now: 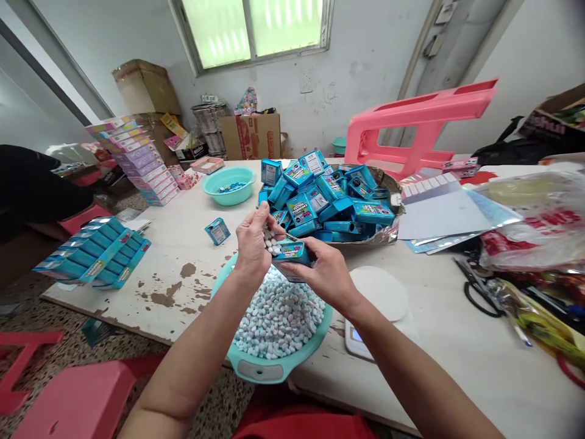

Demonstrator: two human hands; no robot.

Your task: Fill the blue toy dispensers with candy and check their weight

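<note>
Head view. Left hand: curling closed around a small load of candies, thumb uppermost, probably so that the loose pieces are leaving only at the box side. Right hand: gripping one blue box, thumb along the near side, fingers mostly hidden; the box is tilting, its end meeting the left hand's candies, a pose likely narrowing the gap for spills. Bowl: sitting directly beneath both hands, brimming with candies, seemingly placed there for catching strays and shortening the reach. Scale: lying under the right forearm, partly covered, evidently within easy reach. Heap of blue boxes: rising just beyond the right hand, apparently serving as a near stock. Single box: standing alone left of the left hand. Small basin: resting farther beyond the left hand. Stacked boxes: sitting well left of the left hand, at the edge of the table.
</note>
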